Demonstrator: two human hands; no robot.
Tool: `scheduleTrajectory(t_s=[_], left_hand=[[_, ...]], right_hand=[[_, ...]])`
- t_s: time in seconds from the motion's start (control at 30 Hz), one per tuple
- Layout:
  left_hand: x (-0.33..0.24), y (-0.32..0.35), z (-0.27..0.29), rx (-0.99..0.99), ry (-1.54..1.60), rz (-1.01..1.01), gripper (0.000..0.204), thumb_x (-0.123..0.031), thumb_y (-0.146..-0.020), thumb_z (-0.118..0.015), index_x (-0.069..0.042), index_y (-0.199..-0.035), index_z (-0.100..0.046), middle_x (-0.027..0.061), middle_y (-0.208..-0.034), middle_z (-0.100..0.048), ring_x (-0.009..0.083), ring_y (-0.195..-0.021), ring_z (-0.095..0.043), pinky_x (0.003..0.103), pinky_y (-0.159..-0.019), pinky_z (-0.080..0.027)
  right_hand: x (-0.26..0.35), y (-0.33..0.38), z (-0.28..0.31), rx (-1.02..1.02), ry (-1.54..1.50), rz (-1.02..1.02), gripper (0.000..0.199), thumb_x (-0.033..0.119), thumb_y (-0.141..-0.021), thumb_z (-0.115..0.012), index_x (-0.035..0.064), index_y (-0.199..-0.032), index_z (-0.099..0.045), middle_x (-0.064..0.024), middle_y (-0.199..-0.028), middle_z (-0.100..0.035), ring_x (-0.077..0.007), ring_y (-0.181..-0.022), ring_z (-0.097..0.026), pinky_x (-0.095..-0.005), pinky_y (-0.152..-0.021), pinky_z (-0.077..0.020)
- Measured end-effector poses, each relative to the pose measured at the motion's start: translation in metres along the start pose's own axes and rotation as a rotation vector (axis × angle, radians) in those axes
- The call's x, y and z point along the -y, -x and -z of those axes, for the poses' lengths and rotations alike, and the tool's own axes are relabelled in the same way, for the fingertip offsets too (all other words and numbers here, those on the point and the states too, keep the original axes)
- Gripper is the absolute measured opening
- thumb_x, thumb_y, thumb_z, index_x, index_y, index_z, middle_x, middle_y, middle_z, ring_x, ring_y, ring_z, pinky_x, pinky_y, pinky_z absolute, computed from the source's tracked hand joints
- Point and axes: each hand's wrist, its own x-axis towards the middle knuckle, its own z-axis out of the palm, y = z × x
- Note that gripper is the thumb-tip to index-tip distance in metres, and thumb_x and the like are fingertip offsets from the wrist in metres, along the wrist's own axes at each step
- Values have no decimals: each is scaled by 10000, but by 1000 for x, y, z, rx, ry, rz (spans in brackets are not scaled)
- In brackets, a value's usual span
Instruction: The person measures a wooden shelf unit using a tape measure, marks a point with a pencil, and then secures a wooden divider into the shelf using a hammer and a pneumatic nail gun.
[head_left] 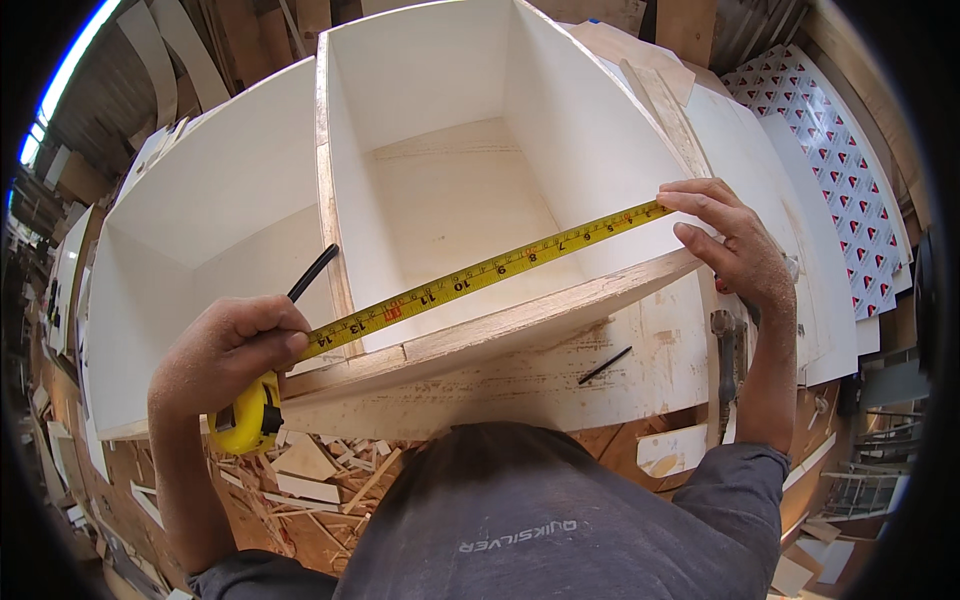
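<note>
While the yellow tape blade (475, 280) spans the open white box (590, 125), both my hands are taken. Blade slants from about 9 o'clock up to a little above 3, just beyond the near rim (560, 299), crossing the near end of the divider (322, 130).

Left hand (235, 345), just below 9: fingers curled, thumb and forefinger pinching the blade. Yellow tape case (236, 425) under it, at 8. Black pen (316, 271) juts up past the knuckles, toward 1; cannot tell whether I grip it or it rests on the divider.

Right hand (740, 245), just above 3, at the box's near right corner: thumb and forefinger somewhat spread, forefinger at the blade's far end. That end is covered; cannot tell pinch from press.

Progress, my judgement: box walls and divider up, top open. Measuring under way, blade drawn out and looking straight. Left to do, likely: reading off, marking, winding the blade in. Short dark line (404, 352) on the near rim, toward 8; joint or mark, cannot tell.

Around: second black pen (605, 365) on the worktop (655, 345), 4 o'clock. Dark metal tool (724, 335) just past 3, kind unclear. Wood offcuts (308, 462) heaped between 7 and 8. Patterned sheet (845, 175) toward 2.
</note>
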Motion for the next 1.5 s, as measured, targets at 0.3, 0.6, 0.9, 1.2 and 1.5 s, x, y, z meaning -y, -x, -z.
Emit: scheduleTrajectory(t_s=[0.3,0.6,0.9,1.2,1.5], left_hand=[[9,3,7,47,67,2,75,-32,-887,-627,27,-842,-639,17,-644,-590,81,-573,-553,245,-575,-491],[1,-9,5,76,67,57,90,-56,-890,-631,28,-861,-647,21,-685,-595,81,-602,-575,236,-569,-505],[6,-15,20,113,-222,70,221,-223,-935,-623,-10,-915,-677,34,-735,-641,104,-657,-593,277,-637,-510],[7,-7,31,129,-390,145,219,-227,-895,-634,-15,-891,-691,59,-710,-640,138,-628,-593,294,-625,-491],[-4,-1,24,126,-581,128,232,-250,-887,-628,-30,-872,-701,104,-717,-651,199,-618,-620,340,-639,-518]], right_hand=[[-12,4,8,-96,88,-29,142,53,-864,-641,66,-996,-693,-53,-1016,-657,-198,-1005,-570,-349,-896,-497],[-32,15,19,23,8,-265,107,48,-901,-583,27,-970,-662,-48,-950,-506,-138,-870,-548,-292,-786,-491],[-40,16,15,17,-47,-203,93,27,-851,-536,21,-918,-601,-49,-889,-445,-143,-783,-502,-279,-738,-434],[-38,9,19,59,-117,-255,88,9,-804,-522,13,-879,-569,-41,-889,-414,-145,-826,-476,-273,-758,-409],[-34,10,17,30,-113,-235,80,15,-841,-525,19,-899,-579,-37,-892,-411,-140,-832,-460,-258,-741,-398]])
